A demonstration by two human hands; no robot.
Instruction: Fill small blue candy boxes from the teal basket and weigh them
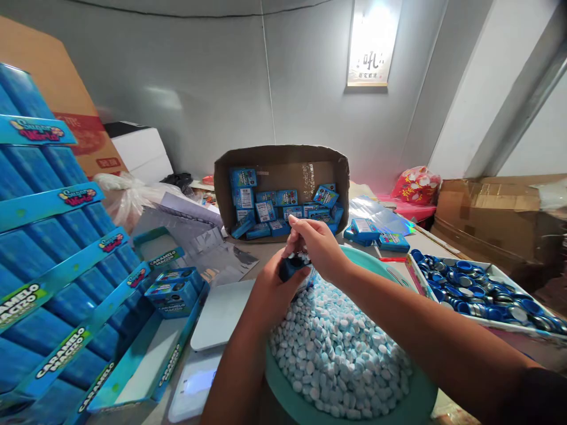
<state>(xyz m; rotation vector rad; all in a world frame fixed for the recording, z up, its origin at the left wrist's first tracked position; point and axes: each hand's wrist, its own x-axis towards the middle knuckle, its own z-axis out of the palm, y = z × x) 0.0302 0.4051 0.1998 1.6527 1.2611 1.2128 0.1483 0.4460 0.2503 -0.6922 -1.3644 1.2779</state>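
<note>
My left hand (270, 289) is wrapped round a small dark blue round container (290, 267) held over the near rim of a teal basin (390, 271). The basin is heaped with several small white and pale blue tablets (336, 348). My right hand (316, 245) is curled over the top of the container, fingers pinched together above its mouth; whatever they pinch is too small to make out. A few white tablets show inside the container.
A white tray of blue round lids (482, 289) lies at the right. An open cardboard box with small blue packs (283, 195) stands behind the basin. A white scale (217, 319) and blue display cartons (57, 277) sit at the left. Loose blue packs (376, 235) lie nearby.
</note>
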